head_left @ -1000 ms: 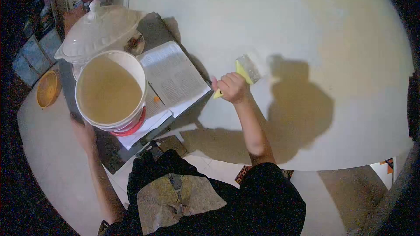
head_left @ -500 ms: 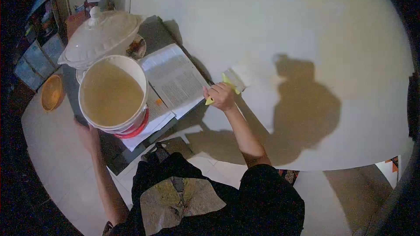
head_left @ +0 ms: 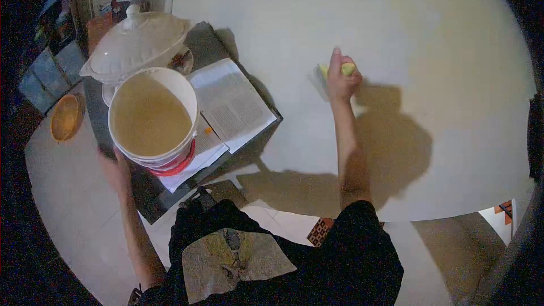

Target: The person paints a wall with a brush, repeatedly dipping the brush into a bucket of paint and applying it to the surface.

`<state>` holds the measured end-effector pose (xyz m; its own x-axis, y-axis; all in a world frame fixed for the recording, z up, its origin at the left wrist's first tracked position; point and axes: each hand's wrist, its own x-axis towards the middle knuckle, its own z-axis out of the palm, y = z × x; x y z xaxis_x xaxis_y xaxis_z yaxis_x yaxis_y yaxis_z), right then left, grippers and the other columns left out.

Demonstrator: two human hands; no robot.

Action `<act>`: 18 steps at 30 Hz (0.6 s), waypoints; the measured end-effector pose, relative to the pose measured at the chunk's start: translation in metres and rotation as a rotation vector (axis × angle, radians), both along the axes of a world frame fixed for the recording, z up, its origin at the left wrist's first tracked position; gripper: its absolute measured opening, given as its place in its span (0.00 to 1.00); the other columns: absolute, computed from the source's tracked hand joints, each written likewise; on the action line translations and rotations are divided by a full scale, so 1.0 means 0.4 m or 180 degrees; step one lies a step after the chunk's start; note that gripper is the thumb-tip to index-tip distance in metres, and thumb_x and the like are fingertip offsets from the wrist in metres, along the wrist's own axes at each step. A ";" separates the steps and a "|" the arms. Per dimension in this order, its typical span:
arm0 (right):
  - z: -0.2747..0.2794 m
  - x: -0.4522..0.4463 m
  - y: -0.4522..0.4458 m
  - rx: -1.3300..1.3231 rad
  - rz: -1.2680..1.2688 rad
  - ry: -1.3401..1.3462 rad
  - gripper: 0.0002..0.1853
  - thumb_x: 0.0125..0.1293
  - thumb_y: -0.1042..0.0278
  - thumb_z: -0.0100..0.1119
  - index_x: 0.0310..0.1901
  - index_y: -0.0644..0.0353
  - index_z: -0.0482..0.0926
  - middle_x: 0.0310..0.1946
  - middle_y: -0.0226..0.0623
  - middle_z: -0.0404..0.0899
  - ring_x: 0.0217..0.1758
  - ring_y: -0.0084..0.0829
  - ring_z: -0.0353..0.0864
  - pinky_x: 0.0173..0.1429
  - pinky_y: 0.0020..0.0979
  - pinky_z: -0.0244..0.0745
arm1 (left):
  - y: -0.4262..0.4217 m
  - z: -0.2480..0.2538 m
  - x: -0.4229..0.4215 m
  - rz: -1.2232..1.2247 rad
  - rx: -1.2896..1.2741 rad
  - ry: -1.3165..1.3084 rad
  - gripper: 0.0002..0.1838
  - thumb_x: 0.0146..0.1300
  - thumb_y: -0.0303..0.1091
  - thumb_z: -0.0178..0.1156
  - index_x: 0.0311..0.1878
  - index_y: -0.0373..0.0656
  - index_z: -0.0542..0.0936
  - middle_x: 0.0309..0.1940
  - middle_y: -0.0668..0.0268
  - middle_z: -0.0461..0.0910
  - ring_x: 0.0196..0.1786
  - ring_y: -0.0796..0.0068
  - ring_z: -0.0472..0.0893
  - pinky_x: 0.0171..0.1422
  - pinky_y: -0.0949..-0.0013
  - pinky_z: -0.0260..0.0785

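My right hand (head_left: 343, 82) is closed around the yellow-green handle of a wide paintbrush (head_left: 321, 81), thumb pointing up. The blurred bristles face left against the pale wall (head_left: 283, 28). On the left, my left hand (head_left: 116, 173) rests beside the lower side of a white bucket (head_left: 192, 93), near the edge of a dark table (head_left: 150, 204). Its thumb and fingers look apart, though the fingertips are partly hidden. The bucket holds beige-tan liquid and has a red band near its base.
An open book (head_left: 235, 102) lies right of the bucket. Behind stands a lidded white tureen (head_left: 133, 45). An orange-brown bowl (head_left: 66, 118) sits at the far left on the tiled floor (head_left: 68, 192). My shadow (head_left: 391, 141) falls on the wall.
My right hand has moved up and right along the wall with the paintbrush, whose bristles have turned from right to left. My left hand has stayed beside the bucket.
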<state>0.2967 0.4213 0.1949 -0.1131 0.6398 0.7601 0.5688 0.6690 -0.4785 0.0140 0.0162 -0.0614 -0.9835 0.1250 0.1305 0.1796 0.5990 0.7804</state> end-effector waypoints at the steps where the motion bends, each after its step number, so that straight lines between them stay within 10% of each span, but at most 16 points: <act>1: 0.023 -0.006 -0.013 -0.0155 -0.0304 -0.0151 0.21 0.63 0.53 0.60 0.17 0.58 0.71 0.11 0.25 0.67 0.16 0.18 0.65 0.22 0.25 0.62 | 0.005 0.032 0.011 0.0008 -0.0008 -0.0019 0.33 0.66 0.47 0.50 0.66 0.33 0.57 0.64 0.45 0.63 0.67 0.49 0.63 0.68 0.57 0.56; 5: 0.110 0.006 -0.026 -0.0158 0.0781 0.0646 0.20 0.63 0.62 0.60 0.16 0.56 0.66 0.11 0.25 0.65 0.13 0.17 0.62 0.18 0.23 0.59 | 0.015 0.079 0.022 0.0044 -0.0064 -0.0274 0.31 0.66 0.45 0.51 0.65 0.32 0.59 0.62 0.44 0.65 0.65 0.48 0.65 0.67 0.56 0.57; 15: 0.261 0.031 -0.035 0.1443 0.0661 0.0660 0.23 0.62 0.70 0.60 0.11 0.58 0.64 0.07 0.28 0.65 0.11 0.17 0.62 0.15 0.23 0.57 | 0.021 0.085 0.027 0.0068 0.0155 0.0085 0.31 0.66 0.44 0.53 0.64 0.31 0.62 0.59 0.44 0.68 0.64 0.48 0.66 0.67 0.57 0.56; 18: 0.280 0.022 -0.117 0.2962 0.0833 -0.0266 0.15 0.61 0.73 0.59 0.18 0.61 0.68 0.12 0.31 0.70 0.13 0.20 0.65 0.17 0.24 0.62 | 0.009 0.036 0.003 0.0018 0.0092 0.0078 0.33 0.65 0.47 0.54 0.64 0.32 0.61 0.60 0.44 0.67 0.64 0.48 0.66 0.67 0.57 0.56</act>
<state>0.3057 0.3744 0.3069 -0.2431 -0.2665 0.9327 0.3563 0.8698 0.3414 0.0154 0.0200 -0.0471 -0.9807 0.1153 0.1579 0.1956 0.5772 0.7928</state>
